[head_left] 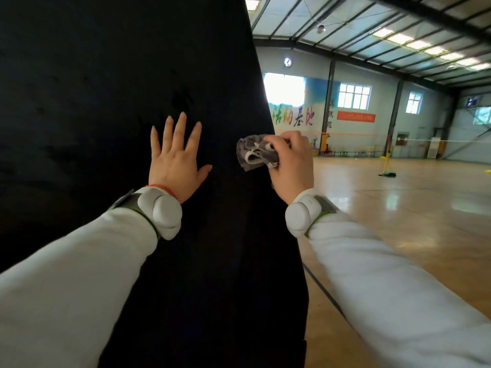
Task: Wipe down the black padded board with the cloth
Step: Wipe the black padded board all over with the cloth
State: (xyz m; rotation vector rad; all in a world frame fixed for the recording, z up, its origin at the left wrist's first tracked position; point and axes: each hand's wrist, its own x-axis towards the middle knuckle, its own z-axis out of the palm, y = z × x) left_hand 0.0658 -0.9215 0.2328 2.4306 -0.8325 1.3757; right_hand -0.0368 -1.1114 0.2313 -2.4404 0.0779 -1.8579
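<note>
A tall black padded board [111, 75] stands upright and fills the left half of the view. My left hand [175, 160] lies flat against its face with the fingers spread and straight. Near the board's right edge my right hand [289, 160] grips a crumpled grey cloth [253, 152] with white trim. The cloth is bunched against the board's surface by that edge. Both arms wear white sleeves and white wrist devices.
A sports hall with a glossy wooden floor [411, 221] opens to the right of the board. A yellow post on a green base [387, 170] stands far off on the floor. Windows and a painted wall [353, 120] lie at the back.
</note>
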